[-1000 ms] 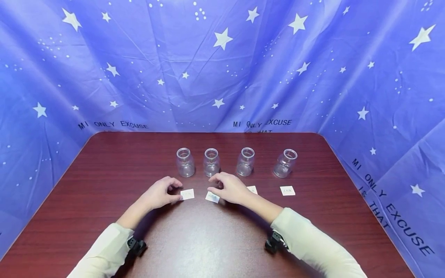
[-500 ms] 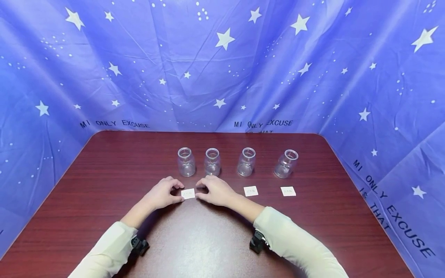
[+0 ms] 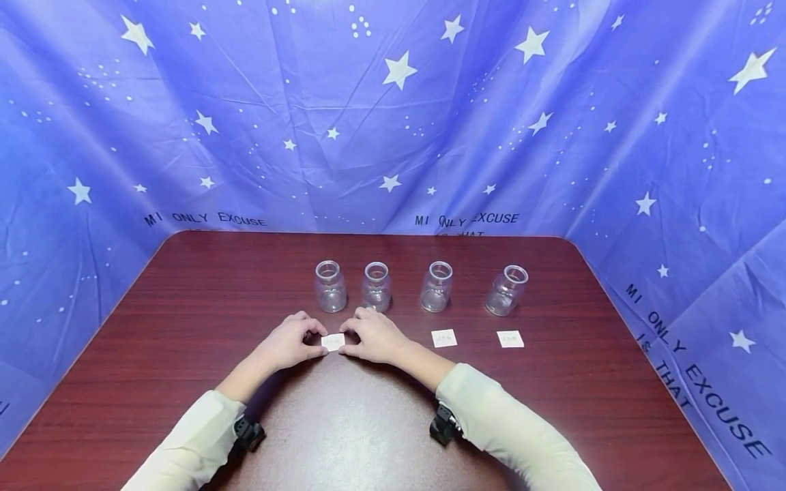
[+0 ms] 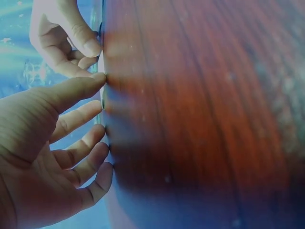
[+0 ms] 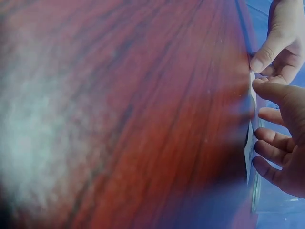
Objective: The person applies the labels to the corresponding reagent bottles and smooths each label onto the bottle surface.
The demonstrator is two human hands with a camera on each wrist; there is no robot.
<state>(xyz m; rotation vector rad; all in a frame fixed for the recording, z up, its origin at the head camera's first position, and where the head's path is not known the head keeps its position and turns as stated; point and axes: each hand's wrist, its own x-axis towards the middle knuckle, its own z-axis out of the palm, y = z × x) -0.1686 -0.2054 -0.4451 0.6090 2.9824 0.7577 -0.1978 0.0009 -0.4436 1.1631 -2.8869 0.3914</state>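
Card (image 3: 333,342) between left hand (image 3: 287,343) and right hand (image 3: 379,339)

Both hands are relaxed and unclenched, fingers loosely curved with thumb and forefinger parted, the left at the white card's left end and the right at its right end. It lies on the dark red table (image 3: 362,429), near the leftmost of four clear glass jars (image 3: 435,292). Two more white cards (image 3: 444,338) lie farther right, in front of the two rightmost jars
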